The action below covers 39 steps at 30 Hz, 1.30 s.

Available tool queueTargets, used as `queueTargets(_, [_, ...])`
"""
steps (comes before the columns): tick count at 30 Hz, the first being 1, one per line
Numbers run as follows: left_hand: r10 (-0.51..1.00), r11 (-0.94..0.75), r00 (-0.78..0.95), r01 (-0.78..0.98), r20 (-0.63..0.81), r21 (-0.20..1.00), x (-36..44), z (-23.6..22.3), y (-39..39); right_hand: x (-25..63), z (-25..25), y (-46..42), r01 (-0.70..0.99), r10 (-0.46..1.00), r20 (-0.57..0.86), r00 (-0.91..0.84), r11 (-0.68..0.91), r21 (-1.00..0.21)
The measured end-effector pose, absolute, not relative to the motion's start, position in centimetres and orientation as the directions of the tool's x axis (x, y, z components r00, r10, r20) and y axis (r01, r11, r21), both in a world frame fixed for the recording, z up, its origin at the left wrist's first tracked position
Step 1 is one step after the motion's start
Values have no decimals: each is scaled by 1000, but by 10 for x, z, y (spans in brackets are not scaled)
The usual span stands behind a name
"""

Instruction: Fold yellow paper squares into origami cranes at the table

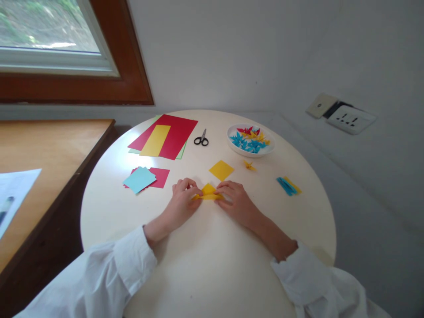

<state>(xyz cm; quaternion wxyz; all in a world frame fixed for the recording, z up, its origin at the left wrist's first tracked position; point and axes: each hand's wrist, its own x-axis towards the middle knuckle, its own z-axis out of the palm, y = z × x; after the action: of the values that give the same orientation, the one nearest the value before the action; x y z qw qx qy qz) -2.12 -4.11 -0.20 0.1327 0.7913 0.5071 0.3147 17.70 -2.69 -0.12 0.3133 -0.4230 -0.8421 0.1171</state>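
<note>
A small sheet of yellow origami paper [208, 190], partly folded over along its near edge, lies at the middle of the table. My left hand [184, 197] pinches its left corner between thumb and fingers. On the opposite corner, my right hand [236, 201] is closed with its fingertips. Just beyond the hands lies a flat yellow paper square [221, 170]. A folded yellow paper crane [249, 165] rests to the right of that square.
A white plate [251, 154] of red, yellow and blue cranes stands at the back right. Scissors [201, 138] lie left of it. Red sheets [185, 132], light blue squares [139, 179] and folded blue strips [286, 186] lie around the round table [205, 265].
</note>
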Motion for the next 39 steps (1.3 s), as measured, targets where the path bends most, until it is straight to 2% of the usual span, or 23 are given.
queueTargets(9, [864,-503,348,611,364,611,-24,1,-43,177,3,-28,443,744,387,-545,648,-620])
queueTargets(12, [863,-506,344,603,371,617,-25,1,-43,177,5,-28,372,774,344,-531,578,-726])
queueTargets(15, [869,-495,321,608,378,621,-26,0,-43,179,5,-28,382,843,262,-471,462,-800])
queueTargets(23, [872,-479,291,673,393,564,-25,-2,-41,181,-1,-23,429,886,270,-377,426,-797])
queueTargets(29, [866,-500,397,680,304,536,-24,-2,-39,181,-3,-22,455,921,271,-279,375,-807])
queueTargets(39, [877,-478,250,538,410,694,-22,8,-41,178,-4,-26,381,908,316,-274,404,-831])
